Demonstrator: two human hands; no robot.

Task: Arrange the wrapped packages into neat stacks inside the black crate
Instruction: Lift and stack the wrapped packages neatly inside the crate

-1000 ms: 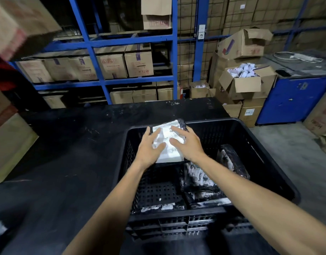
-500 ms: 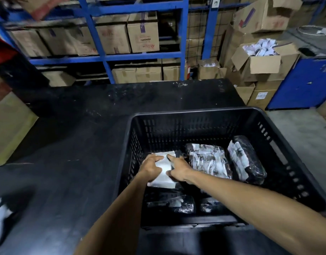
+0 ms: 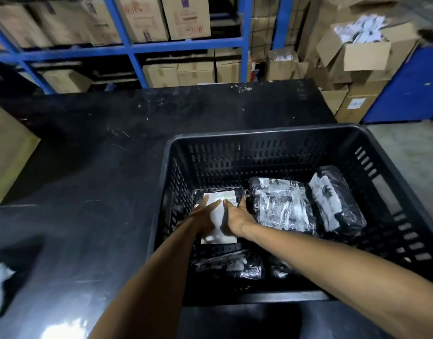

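Note:
A black slatted crate (image 3: 259, 143) stands on a black table (image 3: 100, 167). Inside it, at the far left, lies a wrapped package with a white label (image 3: 221, 216). My left hand (image 3: 203, 216) and my right hand (image 3: 237, 216) both rest flat on top of it, fingers pointing away from me. To its right lie two more wrapped packages, one in the middle (image 3: 281, 206) and one tilted by the right wall (image 3: 335, 201). Dark wrapped packages (image 3: 235, 264) lie along the near wall.
Blue racking (image 3: 137, 47) with cardboard boxes runs behind the table. An open box of white items (image 3: 364, 42) and a blue cabinet (image 3: 406, 94) stand at the back right. A brown carton (image 3: 7, 152) is at the left, something white (image 3: 0, 277) at the table's near left.
Both hands have carried the white-labelled package from above the crate's far rim down to its floor at the far left. My view has tilted downward and moved closer.

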